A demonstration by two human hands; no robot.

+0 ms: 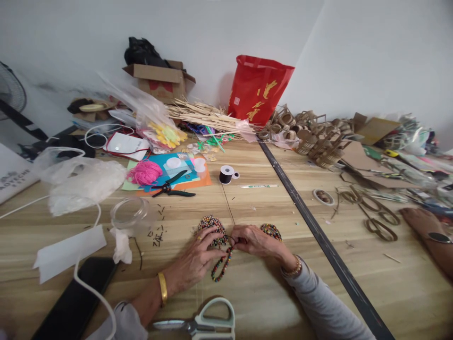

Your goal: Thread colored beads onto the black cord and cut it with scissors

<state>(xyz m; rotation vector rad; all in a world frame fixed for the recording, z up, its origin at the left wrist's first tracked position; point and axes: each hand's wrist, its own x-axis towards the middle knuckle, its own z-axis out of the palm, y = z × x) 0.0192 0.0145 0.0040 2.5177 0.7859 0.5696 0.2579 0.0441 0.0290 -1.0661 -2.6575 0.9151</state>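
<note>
My left hand (200,252) lies over a heap of multicoloured beads (211,223), its thumb and fingers closing on a beaded strand (222,269) that hangs in a loop toward me. My right hand (253,240) pinches a thin dark cord (229,206) right beside the left fingertips. That cord runs back to a white spool of black cord (226,174). Another coil of beads (272,231) lies just behind my right wrist. Scissors with pale handles (215,318) rest on the table in front of me. The fingertips partly hide the cord where it meets the beads.
Dark-handled pliers (171,186) and pink yarn (145,173) lie on coloured sheets. Short dark cord bits (158,236) are scattered at left, near a black phone (76,302). A red bag (260,89) stands at the back. Another person's hand (421,222) rests at right.
</note>
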